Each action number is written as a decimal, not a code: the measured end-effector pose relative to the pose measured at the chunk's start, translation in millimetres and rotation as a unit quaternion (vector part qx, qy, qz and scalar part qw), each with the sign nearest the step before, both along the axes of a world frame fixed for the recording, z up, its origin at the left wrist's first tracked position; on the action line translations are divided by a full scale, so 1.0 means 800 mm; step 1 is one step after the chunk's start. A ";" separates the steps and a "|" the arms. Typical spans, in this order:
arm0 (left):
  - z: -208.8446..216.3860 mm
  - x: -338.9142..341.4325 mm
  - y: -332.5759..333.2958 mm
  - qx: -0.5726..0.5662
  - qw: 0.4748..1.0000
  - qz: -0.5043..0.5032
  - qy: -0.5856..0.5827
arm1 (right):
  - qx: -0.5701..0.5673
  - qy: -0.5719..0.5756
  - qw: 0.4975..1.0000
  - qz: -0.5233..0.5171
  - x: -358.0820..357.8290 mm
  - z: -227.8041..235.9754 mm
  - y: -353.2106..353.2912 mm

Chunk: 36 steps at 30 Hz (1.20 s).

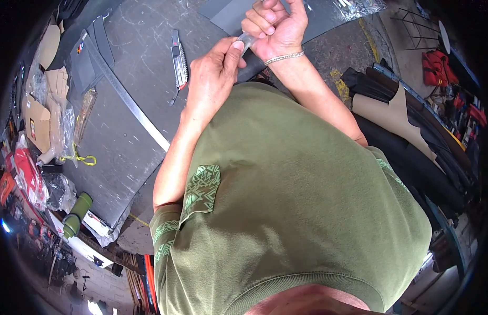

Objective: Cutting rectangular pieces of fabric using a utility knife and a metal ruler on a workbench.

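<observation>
My left hand [212, 71] is closed, with thumb and fingers pinching a small translucent piece that looks like clear plastic [247, 40]. The piece slants up towards my right hand [279, 27], which is turned palm up with its fingers curled in over the palm. Whether those fingers grip the far end of the clear piece is hidden. A chain bracelet [284, 58] circles my right wrist. Left of my left hand, a utility knife [178, 60] lies on the dark, scratched tabletop [139, 68], apart from the hand.
A long metal ruler [126, 94] crosses the table at left, beside dark sheets [91, 60]. Cardboard pieces [38, 123] and plastic packets crowd the left edge, near a green roll [77, 214]. Another dark sheet [223, 16] lies beyond my hands. Rolls of dark material [407, 152] stand at right.
</observation>
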<state>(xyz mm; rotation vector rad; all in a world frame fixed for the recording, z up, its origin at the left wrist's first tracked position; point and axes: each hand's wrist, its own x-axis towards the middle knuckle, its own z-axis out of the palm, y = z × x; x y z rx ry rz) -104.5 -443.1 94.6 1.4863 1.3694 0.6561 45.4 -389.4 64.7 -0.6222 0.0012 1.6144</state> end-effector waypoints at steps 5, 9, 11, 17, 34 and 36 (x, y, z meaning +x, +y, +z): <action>-0.007 -0.003 -0.001 -0.038 0.999 0.003 -0.017 | 0.007 0.020 1.000 0.019 0.000 -0.008 -0.001; -0.013 -0.002 -0.002 0.010 1.000 0.007 0.003 | 0.006 0.018 1.000 0.010 -0.001 -0.009 -0.001; -0.014 -0.003 -0.001 0.021 1.000 0.007 0.011 | 0.006 0.016 1.000 0.011 0.001 -0.007 -0.002; -0.011 -0.005 0.004 0.014 1.000 -0.011 0.020 | 0.010 0.003 1.000 0.011 0.000 -0.012 0.001; -0.008 0.005 0.012 0.048 0.998 -0.019 0.047 | -0.055 0.016 0.998 -0.019 0.001 -0.004 0.005; -0.004 0.006 0.011 0.044 0.997 -0.018 0.056 | -0.064 0.005 0.998 -0.025 0.002 -0.002 0.003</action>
